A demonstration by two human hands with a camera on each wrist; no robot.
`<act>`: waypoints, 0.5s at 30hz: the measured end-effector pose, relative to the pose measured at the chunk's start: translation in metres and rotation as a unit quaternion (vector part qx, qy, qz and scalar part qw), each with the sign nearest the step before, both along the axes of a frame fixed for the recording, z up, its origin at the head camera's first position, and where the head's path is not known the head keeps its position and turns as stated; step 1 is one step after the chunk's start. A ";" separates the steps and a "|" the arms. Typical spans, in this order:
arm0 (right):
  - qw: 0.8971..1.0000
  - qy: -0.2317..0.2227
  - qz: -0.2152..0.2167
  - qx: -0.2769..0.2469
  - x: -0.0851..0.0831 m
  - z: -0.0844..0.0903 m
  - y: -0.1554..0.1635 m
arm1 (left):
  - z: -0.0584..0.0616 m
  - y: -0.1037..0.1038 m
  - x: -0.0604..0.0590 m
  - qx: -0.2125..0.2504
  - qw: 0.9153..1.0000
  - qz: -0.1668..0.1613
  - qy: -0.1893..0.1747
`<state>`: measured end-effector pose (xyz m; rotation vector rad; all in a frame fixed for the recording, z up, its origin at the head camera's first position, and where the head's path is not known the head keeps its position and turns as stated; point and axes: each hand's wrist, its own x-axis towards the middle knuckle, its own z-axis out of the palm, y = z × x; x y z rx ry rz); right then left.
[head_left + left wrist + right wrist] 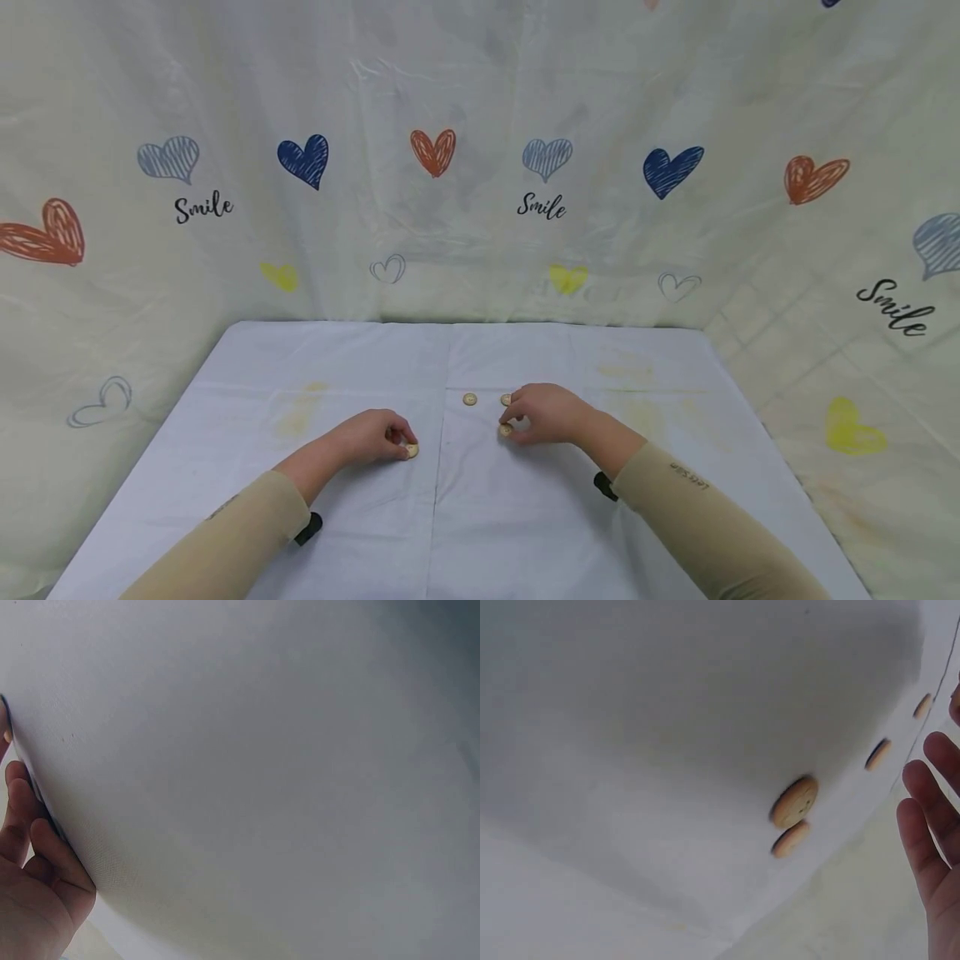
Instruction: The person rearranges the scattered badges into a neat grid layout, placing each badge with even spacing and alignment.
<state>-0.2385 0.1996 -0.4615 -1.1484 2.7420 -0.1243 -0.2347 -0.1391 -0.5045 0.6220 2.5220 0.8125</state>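
Note:
On the white-covered table, my left hand [375, 436] pinches a round, pale wooden piece [412, 450] at its fingertips. Only a sliver of it shows beside my left fingers [45, 847] in the left wrist view. My right hand [547, 414] holds another round wooden piece [506, 430] between thumb and index finger, low over the cloth. Just behind those fingertips lies a similar wooden piece [506, 399], and a further disc [470, 399] is left of it. In the right wrist view, a disc with dark marks [795, 801] overlaps another disc [790, 838]; thumb and grip are out of frame.
A white cloth [480, 533] with creases and faint yellow stains covers the table. Behind it and at the sides hangs a pale curtain [480, 242] printed with hearts and "Smile". A black strap end [307, 529] sticks out beneath the left sleeve, another [604, 486] beneath the right.

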 end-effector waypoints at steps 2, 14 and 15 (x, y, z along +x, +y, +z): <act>1.000 0.000 -0.022 0.010 -0.003 -0.001 0.009 | 0.000 0.000 0.000 -0.001 1.000 0.001 -0.001; 0.997 -0.024 -0.069 0.008 -0.017 -0.002 0.017 | -0.002 0.000 -0.001 -0.003 1.000 0.002 -0.001; 0.998 -0.022 -0.066 0.008 -0.018 -0.004 0.015 | -0.002 0.000 -0.001 -0.002 1.000 0.001 0.000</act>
